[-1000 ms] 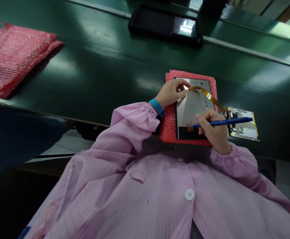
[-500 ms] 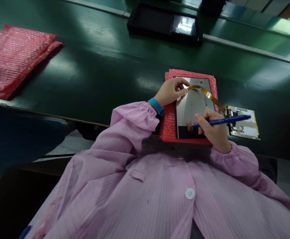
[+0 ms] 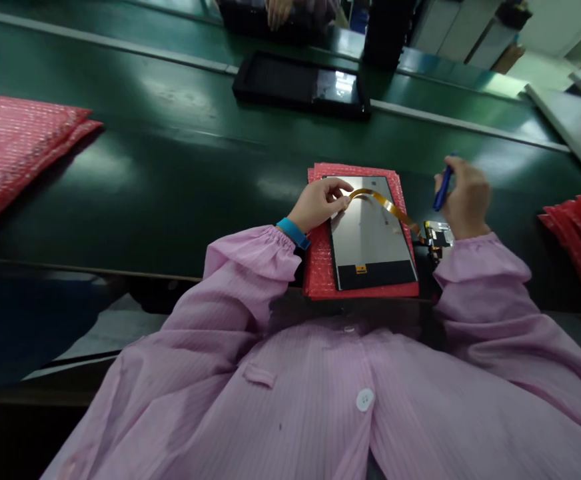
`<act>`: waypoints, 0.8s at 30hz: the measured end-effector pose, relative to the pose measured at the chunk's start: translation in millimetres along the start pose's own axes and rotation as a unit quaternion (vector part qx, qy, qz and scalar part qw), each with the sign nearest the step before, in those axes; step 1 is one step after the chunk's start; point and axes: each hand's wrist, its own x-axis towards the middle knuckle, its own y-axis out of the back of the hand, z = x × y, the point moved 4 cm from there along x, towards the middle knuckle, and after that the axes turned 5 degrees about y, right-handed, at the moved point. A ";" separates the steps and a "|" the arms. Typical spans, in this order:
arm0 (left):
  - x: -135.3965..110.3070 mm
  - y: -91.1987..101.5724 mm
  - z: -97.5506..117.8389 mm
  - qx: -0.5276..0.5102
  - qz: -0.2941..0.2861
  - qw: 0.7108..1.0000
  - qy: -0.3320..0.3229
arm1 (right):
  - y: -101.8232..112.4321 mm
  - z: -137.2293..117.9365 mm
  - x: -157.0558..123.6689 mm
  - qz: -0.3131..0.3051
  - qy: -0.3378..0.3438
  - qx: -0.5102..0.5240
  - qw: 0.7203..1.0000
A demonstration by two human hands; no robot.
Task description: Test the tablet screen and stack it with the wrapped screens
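Dark green conveyor belting [image 3: 170, 173] fills my view, glossy under the lights, and right at its near edge lies a pink bubble-wrap pad [image 3: 320, 267] cushioning a flat grey display panel [image 3: 370, 230], face down as far as I can judge, so the pad keeps it off the hard belt. I see the left hand [image 3: 315, 203] resting on the panel's upper left corner, thumb and forefinger pinching the end of a thin amber flex ribbon cable [image 3: 385, 207] and holding it arched clear of the panel. That ribbon runs down to a small circuit board [image 3: 438, 237] lying just beside the pad on the right. The right hand [image 3: 463, 197] hovers above that board, fingers curled closed around a blue pen [image 3: 443, 187], tip pointing down, off the panel. Farther up the belt sits a black rectangular tray [image 3: 300, 87]. Stacks of red bubble-wrap bags lie at far left [image 3: 15, 147] and far right [image 3: 580, 233], within reach. Another person's hand [image 3: 278, 10] shows at the top edge.
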 end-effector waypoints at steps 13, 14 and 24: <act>-6.5 23.1 7.4 -0.026 0.117 0.990 -0.075 | -14.5 -34.7 -42.9 -0.105 0.007 0.341 0.934; -9.4 24.5 9.7 -0.020 0.127 0.989 -0.078 | -10.9 -43.1 -49.1 -0.113 0.014 0.356 0.927; -43.2 39.9 12.5 0.071 0.211 0.975 0.004 | -4.8 66.2 -78.9 0.228 -0.398 0.478 0.749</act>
